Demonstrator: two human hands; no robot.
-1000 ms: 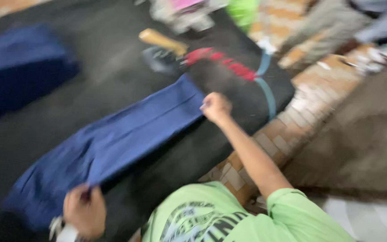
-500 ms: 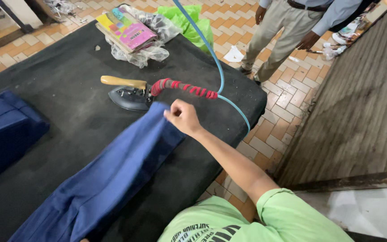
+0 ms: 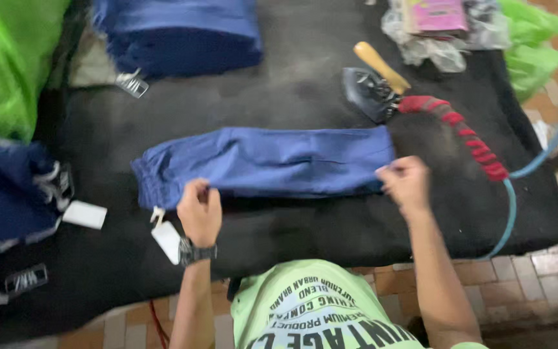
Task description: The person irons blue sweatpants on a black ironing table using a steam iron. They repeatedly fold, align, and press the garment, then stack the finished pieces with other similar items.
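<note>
A pair of blue trousers (image 3: pixel 272 161) lies folded lengthwise across the black padded table (image 3: pixel 330 226). My left hand (image 3: pixel 199 210) pinches the near edge by the elastic waistband, where a white tag (image 3: pixel 168 240) hangs. At the other end my right hand (image 3: pixel 407 183) grips the leg hem. Just beyond the hem sits a dark iron (image 3: pixel 374 89) with a yellow wooden handle, its red-wrapped cord (image 3: pixel 469 136) running to a blue cable (image 3: pixel 510 213).
A stack of folded blue garments (image 3: pixel 179 32) sits at the far left. More dark blue clothes with tags (image 3: pixel 14 194) pile at the left edge beside a green bag (image 3: pixel 8 58). Plastic-wrapped items (image 3: pixel 440 26) lie at the far right. Brick floor lies below the near edge.
The view has swung to face the table squarely. The trousers now lie straight across it, and my left hand has come into view at the waistband. My right hand still grips the hem.
</note>
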